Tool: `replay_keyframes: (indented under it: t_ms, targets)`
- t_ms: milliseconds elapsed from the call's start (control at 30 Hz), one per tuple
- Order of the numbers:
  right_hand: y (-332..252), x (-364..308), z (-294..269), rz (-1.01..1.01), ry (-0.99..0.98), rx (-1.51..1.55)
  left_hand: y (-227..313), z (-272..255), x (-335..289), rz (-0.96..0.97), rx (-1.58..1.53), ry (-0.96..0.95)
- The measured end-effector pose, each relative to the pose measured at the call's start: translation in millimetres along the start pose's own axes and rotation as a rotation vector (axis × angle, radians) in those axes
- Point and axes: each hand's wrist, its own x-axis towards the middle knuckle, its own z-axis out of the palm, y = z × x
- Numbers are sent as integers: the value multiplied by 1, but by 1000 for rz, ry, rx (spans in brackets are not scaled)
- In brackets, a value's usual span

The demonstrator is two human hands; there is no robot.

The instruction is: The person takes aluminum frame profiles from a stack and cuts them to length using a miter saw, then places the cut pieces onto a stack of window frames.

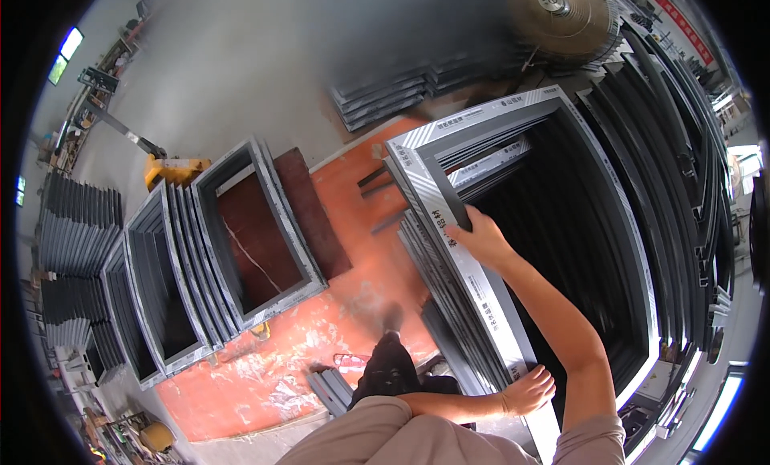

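Note:
A grey rectangular window frame (464, 252) with whitish printed film is the foremost of a stack of similar frames on my right. My right hand (481, 239) is closed around its left side bar, thumb on the outer face and fingers over the inner edge. Lower down the same bar, near its close end, my left hand (528, 391) grips it with the fingers bent over the edge. More dark frames show through its opening, and flat bars (449, 281) are stacked along its left side.
On my left several grey frames (258, 216) lean in a row on an orange-red floor sheet (361, 297). Behind them is a yellow pallet jack (176, 172). A large fan (559, 20) stands at the far right, and dark profiles (666, 168) line the right side.

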Motion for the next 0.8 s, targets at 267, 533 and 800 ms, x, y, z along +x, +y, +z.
replay_keyframes:
  t_ms: [267,533,800]
  targets:
    - [120,-197,-90,82,189,71,2,-14,10,-6,-21,-125]
    - [265,-483,-172,337,856,-491,14,-28,23,22,38,85]
    - [358,-597,-139,819,974,62,24,-23,26,-11,125,33]
